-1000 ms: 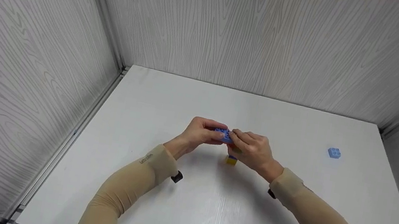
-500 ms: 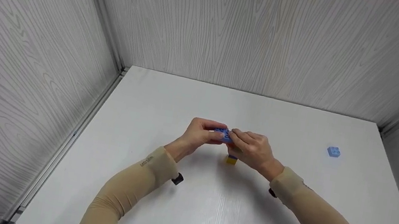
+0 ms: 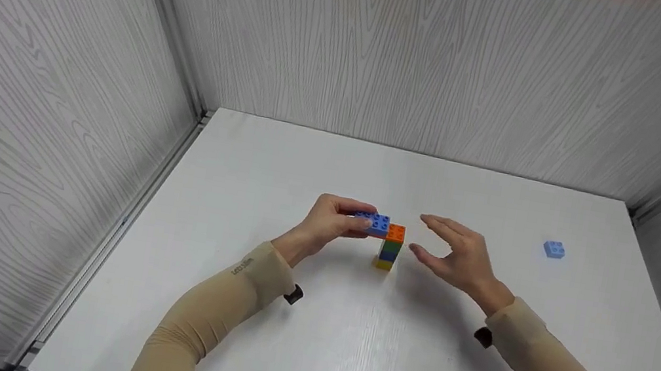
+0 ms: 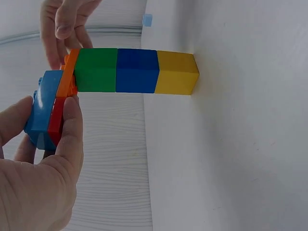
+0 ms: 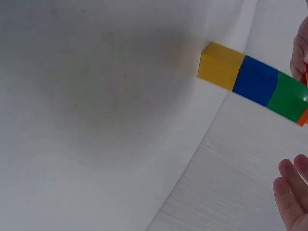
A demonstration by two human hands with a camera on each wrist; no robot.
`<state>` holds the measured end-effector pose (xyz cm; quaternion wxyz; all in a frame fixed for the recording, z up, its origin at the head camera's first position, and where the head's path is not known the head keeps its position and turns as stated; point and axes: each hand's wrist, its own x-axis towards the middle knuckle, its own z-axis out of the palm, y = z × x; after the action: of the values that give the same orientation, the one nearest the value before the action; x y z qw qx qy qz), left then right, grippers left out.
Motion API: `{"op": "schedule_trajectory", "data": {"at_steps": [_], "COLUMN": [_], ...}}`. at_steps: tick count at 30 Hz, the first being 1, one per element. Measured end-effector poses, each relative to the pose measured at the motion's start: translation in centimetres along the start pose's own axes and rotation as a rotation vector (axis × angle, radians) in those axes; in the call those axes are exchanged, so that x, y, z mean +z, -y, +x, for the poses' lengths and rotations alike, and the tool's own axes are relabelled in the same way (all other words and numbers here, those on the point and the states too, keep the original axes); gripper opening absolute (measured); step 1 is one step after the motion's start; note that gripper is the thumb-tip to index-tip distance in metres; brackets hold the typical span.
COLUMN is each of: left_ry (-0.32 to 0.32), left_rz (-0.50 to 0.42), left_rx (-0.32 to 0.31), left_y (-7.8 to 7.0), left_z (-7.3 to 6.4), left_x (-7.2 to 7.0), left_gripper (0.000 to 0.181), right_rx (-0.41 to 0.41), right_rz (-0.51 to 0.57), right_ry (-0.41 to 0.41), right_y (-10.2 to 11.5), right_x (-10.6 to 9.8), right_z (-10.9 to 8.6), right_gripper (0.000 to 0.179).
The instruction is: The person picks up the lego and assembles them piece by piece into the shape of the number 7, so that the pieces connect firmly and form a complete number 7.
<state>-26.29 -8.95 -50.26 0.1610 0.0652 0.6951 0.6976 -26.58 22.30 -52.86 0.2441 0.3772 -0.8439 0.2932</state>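
Observation:
A stack of toy building bricks stands upright on the table: yellow (image 4: 177, 72) at the bottom, then dark blue (image 4: 137, 70), then green (image 4: 96, 70). An orange piece (image 3: 395, 233) tops it and reaches out to the left. On that overhang sit a lighter blue brick (image 3: 380, 222) above and a thin red piece (image 4: 56, 120) below. My left hand (image 3: 325, 221) pinches the blue brick and red piece between thumb and fingers. Just right of the stack, my right hand (image 3: 459, 254) is apart from it, fingers extended and nothing held.
A loose light blue brick (image 3: 554, 249) lies toward the right side of the white table (image 3: 282, 158). Wood-patterned panels (image 3: 391, 56) enclose the table at the back and both sides.
My right hand has let go of the stack and moved to the right, uncovering the orange piece and the green brick. The left hand keeps its hold in the same place.

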Motion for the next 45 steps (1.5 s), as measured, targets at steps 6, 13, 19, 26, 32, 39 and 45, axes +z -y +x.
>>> {"op": "schedule_trajectory", "data": {"at_steps": [6, 13, 19, 26, 32, 39, 45], "left_ry": [0.003, 0.015, 0.029, 0.036, 0.031, 0.03, 0.029], "left_rz": [-0.006, 0.002, 0.009, 0.004, 0.015, 0.031, 0.03], "left_rx": [0.0, 0.011, 0.013, 0.005, 0.009, 0.011, 0.003], "left_y": [0.1, 0.1, 0.2, 0.3, 0.3, 0.2, 0.1], "left_z": [-0.1, 0.0, 0.1, 0.1, 0.0, -0.1, -0.1], "left_x": [-0.1, -0.1, -0.1, 0.2, 0.4, 0.4, 0.4], "left_gripper": [0.036, 0.037, 0.039, 0.035, 0.035, 0.036, 0.035], "right_rx": [0.17, 0.401, 0.68, 1.011, 1.111, 1.083, 1.1], "right_rz": [-0.049, -0.125, -0.112, -0.099, -0.039, -0.079, -0.103], "right_ry": [-0.068, -0.118, -0.108, 0.052, 0.106, 0.11, 0.093], "right_y": [-3.7, -7.9, -10.8, -14.1, -15.2, -16.2, -16.9], "right_x": [-3.5, -7.8, -11.0, -13.1, -13.4, -12.6, -12.1], "right_z": [-3.1, -6.6, -9.2, -11.9, -12.6, -12.5, -12.4], "right_gripper": [0.042, 0.036, 0.044, 0.074, 0.077, 0.07, 0.063]}}
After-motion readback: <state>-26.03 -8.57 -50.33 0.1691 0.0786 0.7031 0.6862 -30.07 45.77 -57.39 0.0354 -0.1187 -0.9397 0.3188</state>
